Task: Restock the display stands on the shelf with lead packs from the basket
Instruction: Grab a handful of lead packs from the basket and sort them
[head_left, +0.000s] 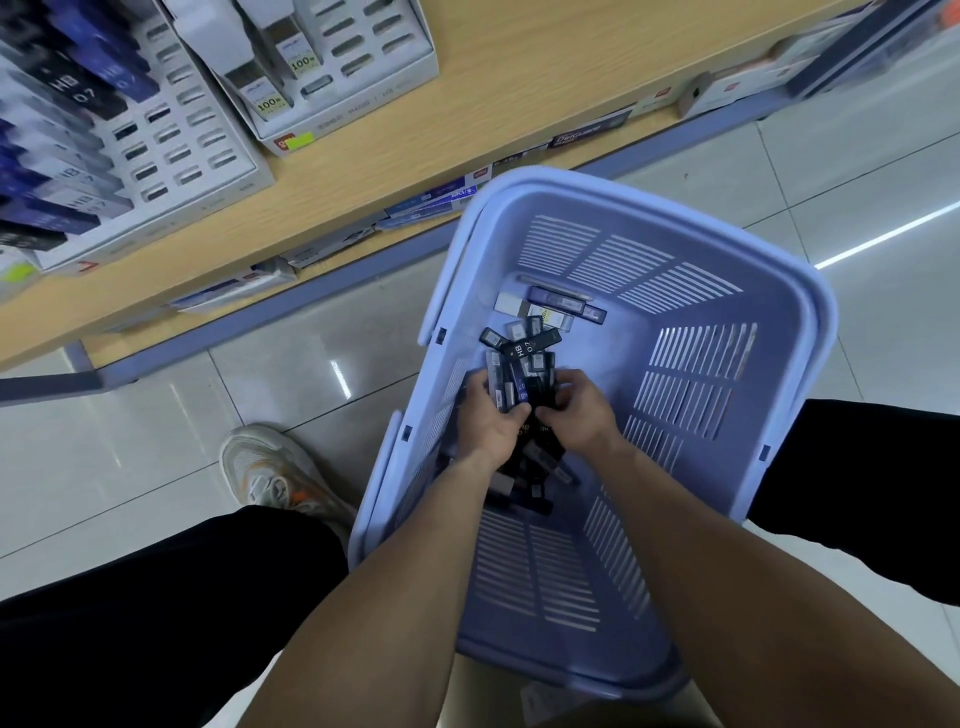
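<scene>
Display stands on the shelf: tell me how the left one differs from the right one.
The left display stand carries many dark packs, blue and black, marked HB 07; the right display stand carries only a few pale packs marked 100. Both are white, with empty slots, on the wooden shelf.

the wooden shelf (519, 78) carries a large display stand (197, 156) at 10 o'clock, a small display stand (363, 67) at 11 o'clock and low boxes (727, 88) at 1 o'clock. a shoe (270, 467) stands on the tiled floor (156, 415) at 8 o'clock.
</scene>
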